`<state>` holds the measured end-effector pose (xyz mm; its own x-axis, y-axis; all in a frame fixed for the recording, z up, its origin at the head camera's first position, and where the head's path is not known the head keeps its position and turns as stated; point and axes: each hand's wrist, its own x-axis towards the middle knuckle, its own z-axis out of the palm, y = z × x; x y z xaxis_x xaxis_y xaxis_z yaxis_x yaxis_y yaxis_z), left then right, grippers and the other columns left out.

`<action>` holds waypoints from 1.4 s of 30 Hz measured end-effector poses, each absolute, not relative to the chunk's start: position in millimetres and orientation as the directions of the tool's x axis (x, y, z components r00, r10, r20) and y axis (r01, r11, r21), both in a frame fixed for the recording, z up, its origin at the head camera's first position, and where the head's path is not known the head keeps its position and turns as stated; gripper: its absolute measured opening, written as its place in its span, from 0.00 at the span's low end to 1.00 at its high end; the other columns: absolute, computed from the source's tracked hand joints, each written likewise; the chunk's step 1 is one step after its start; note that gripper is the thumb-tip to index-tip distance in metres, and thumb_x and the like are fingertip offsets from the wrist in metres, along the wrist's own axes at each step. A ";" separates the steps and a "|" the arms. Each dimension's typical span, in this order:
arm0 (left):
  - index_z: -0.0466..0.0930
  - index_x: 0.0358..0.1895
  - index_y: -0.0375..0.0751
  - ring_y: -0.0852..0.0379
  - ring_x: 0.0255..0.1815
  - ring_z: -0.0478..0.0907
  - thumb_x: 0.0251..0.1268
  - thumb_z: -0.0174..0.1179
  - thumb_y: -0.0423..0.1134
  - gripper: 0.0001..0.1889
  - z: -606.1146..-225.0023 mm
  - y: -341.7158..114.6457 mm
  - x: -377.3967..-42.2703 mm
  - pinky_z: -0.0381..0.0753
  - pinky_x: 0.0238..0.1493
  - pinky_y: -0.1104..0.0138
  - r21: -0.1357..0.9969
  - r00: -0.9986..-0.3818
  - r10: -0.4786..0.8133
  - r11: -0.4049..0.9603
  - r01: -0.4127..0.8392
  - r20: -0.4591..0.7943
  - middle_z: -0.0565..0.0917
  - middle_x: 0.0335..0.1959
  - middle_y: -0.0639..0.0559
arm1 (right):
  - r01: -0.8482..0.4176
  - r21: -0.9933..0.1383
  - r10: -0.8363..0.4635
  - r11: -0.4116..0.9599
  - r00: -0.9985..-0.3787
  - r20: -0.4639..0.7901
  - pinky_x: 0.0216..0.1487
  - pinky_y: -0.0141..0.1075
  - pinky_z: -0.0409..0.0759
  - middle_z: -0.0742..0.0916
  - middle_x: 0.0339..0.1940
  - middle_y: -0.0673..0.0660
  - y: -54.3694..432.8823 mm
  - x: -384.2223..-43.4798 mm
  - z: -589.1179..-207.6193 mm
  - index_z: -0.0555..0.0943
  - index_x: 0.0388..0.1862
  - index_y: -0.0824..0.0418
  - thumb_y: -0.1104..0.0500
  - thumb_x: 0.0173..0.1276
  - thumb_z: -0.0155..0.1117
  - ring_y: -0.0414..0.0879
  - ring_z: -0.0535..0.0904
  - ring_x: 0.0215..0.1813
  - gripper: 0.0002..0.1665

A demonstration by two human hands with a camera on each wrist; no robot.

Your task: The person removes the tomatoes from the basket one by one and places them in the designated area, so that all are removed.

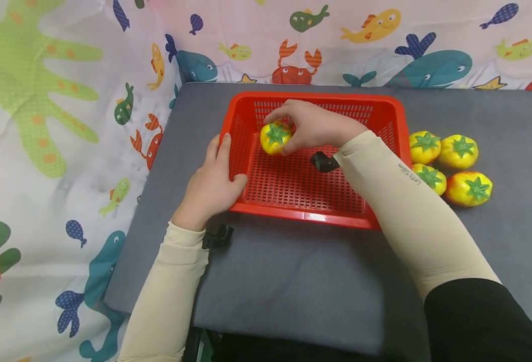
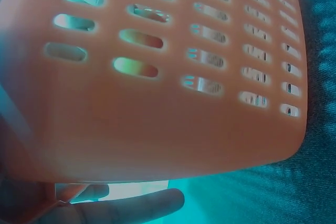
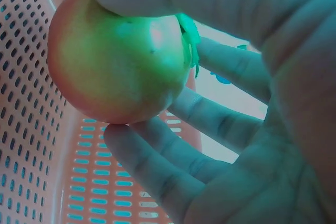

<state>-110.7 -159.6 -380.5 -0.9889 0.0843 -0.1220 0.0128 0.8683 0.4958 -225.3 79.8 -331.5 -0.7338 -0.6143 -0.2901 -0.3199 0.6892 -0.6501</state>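
In the head view my right hand (image 1: 315,123) holds a yellow-orange persimmon (image 1: 275,138) with a green leafy top, inside the left part of a red plastic basket (image 1: 311,217). The right wrist view shows the thumb on one side of the persimmon (image 3: 121,61) and fingertips (image 3: 118,135) on the other, with perforated basket walls behind. My left hand (image 1: 209,188) grips the basket's left rim, its thumb reaching over the inner side. From the left wrist, the slotted outer wall (image 2: 147,124) fills the view, and a patch of the persimmon shows through its slots.
Several similar persimmons (image 1: 459,151) sit grouped on the grey table (image 1: 293,281), just beyond the basket's right side. A sea-animal patterned cloth (image 1: 256,30) borders the table at the back and left.
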 end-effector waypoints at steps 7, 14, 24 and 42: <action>0.39 0.88 0.51 0.42 0.45 0.82 0.70 0.59 0.48 0.50 -378.1 -158.4 -110.0 0.85 0.38 0.52 0.502 -0.989 0.078 0.865 0.005 -0.125 0.45 0.87 0.50 | -0.328 -0.676 -0.631 0.660 -0.730 -0.262 0.59 0.48 0.82 0.76 0.67 0.53 86.6 -225.9 -330.7 0.77 0.73 0.50 0.59 0.63 0.79 0.52 0.72 0.63 0.39; 0.39 0.88 0.51 0.41 0.50 0.82 0.69 0.58 0.47 0.49 -376.9 -158.4 -110.4 0.87 0.42 0.49 0.514 -0.989 0.086 0.858 0.011 -0.121 0.46 0.87 0.49 | -0.309 -0.695 -0.635 0.649 -0.723 -0.271 0.57 0.47 0.83 0.76 0.65 0.52 94.9 -222.0 -328.8 0.78 0.73 0.48 0.60 0.63 0.78 0.52 0.72 0.63 0.39; 0.39 0.88 0.51 0.40 0.51 0.81 0.69 0.56 0.47 0.49 -380.9 -160.7 -108.4 0.87 0.43 0.46 0.521 -0.990 0.085 0.854 0.012 -0.117 0.46 0.87 0.49 | -0.285 -0.712 -0.633 0.642 -0.721 -0.283 0.56 0.45 0.84 0.76 0.66 0.52 101.6 -215.5 -329.3 0.78 0.73 0.48 0.60 0.61 0.79 0.53 0.74 0.63 0.40; 0.40 0.88 0.49 0.38 0.52 0.81 0.70 0.55 0.47 0.47 -378.4 -158.3 -109.5 0.85 0.45 0.44 0.509 -0.990 0.093 0.861 0.025 -0.108 0.47 0.87 0.48 | -0.314 -0.669 -0.613 0.674 -0.743 -0.268 0.61 0.47 0.82 0.74 0.66 0.53 115.6 -193.4 -323.6 0.77 0.75 0.49 0.60 0.63 0.78 0.51 0.71 0.64 0.41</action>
